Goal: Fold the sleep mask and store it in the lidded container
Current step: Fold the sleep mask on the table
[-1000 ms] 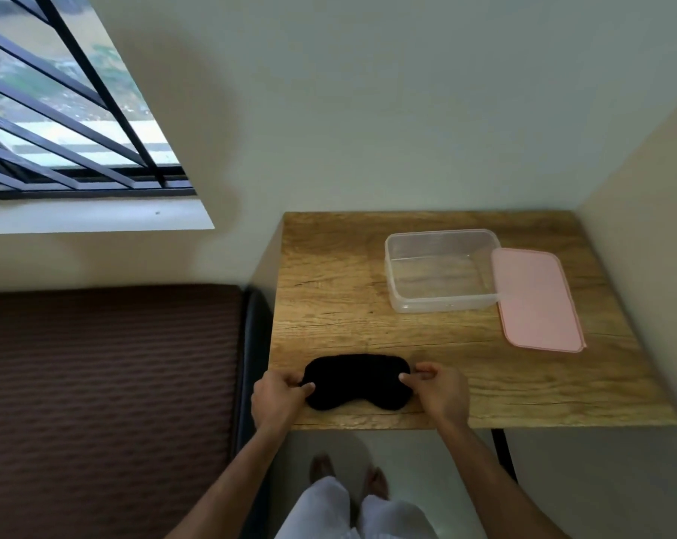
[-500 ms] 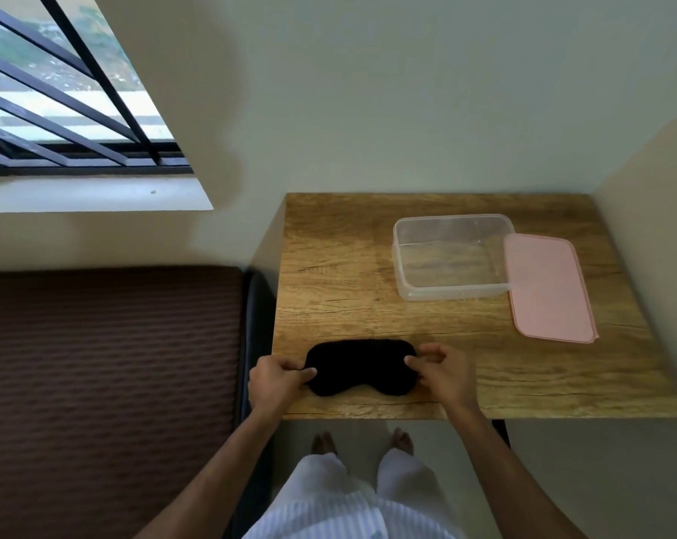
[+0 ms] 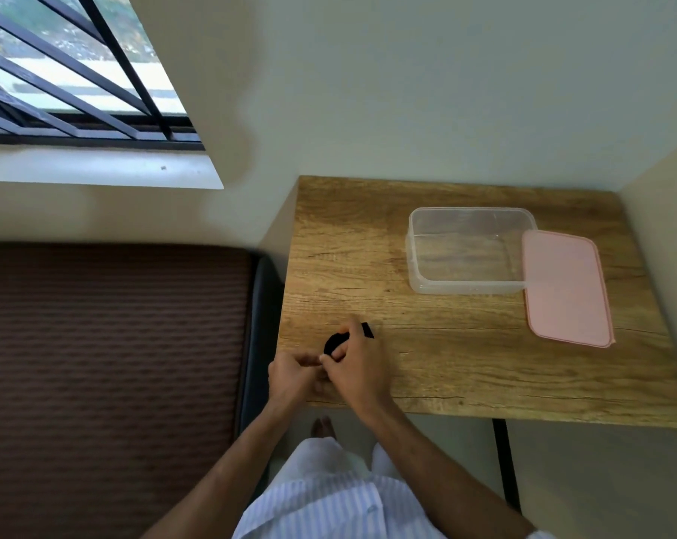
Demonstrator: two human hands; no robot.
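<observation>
Hands are pressed together at near table (image 3: 465, 367) edge; sleep mask (image 3: 335, 343) is pinched between left hand (image 3: 292, 373) and right hand (image 3: 358, 363). Clear container (image 3: 465, 285) is open, pink lid (image 3: 566, 287) touching beside.

Wooden table (image 3: 465, 367) — clear container (image 3: 470, 284), pink lid (image 3: 566, 289), black sleep mask (image 3: 334, 343) near front edge

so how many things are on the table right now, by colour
black: 1, the sleep mask, bunched between the left hand and right hand
clear: 1, the container, open and empty
pink: 1, the lid, lying beside the container at its right edge
total: 3 on the wooden table
</observation>
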